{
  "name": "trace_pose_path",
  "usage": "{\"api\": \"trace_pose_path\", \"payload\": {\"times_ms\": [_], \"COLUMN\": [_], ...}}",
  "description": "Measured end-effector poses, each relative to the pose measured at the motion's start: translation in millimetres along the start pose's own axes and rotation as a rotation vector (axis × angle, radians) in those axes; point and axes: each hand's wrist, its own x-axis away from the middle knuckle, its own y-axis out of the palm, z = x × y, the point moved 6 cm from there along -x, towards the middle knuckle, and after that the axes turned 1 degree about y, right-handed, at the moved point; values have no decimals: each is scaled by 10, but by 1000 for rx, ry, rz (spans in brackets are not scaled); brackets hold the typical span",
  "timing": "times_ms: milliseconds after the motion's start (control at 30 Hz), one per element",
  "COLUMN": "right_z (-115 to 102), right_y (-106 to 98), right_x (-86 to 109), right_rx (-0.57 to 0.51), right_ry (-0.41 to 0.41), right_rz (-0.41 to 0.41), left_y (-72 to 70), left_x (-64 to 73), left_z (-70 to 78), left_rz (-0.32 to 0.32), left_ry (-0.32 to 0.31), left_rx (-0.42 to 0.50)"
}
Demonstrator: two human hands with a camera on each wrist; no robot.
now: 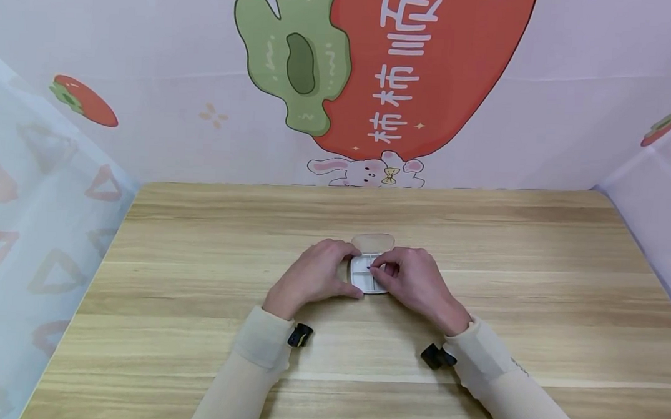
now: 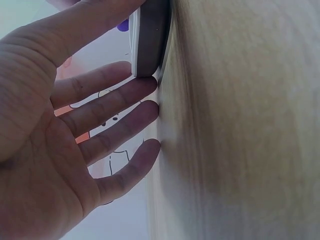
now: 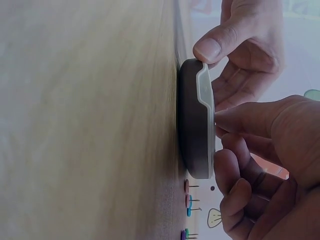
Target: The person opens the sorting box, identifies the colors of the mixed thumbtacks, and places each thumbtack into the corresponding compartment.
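Wood-grain table (image 1: 198, 260) under open divided case (image 1: 362, 281), left hand (image 1: 317, 272) gripping its left side, right hand (image 1: 414, 278) pinching small purple piece (image 2: 123, 25) above it.

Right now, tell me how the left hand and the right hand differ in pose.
The left hand holds the box across its left end; the right hand pinches a small purple piece over it. The left hand's fingers are spread, while the right hand's curl inward. Both are bare, with cream sleeves.
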Motion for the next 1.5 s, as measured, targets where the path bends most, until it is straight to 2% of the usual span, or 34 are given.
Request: {"api": "trace_pose_path", "payload": {"times_ms": [833,1033,1267,1500], "right_z": [1,-1,34,62], "right_y": [-13,-27,-104,-214], "right_x": [-8,6,15,1], "right_rx": [19,5,-14,-5], "right_ry": [-2,12,59,55], "right_rz": [17,1,-6,25], "left_y": [4,12,16,12], "left_x": [-25,-27,-24,-12], "left_z": [-3,2,-4,-39], "left_rz": [-2,-10,-13,-10], "left_ry": [-5,-7,-20,-31], "left_rx": [-8,-9,-9,1]}}
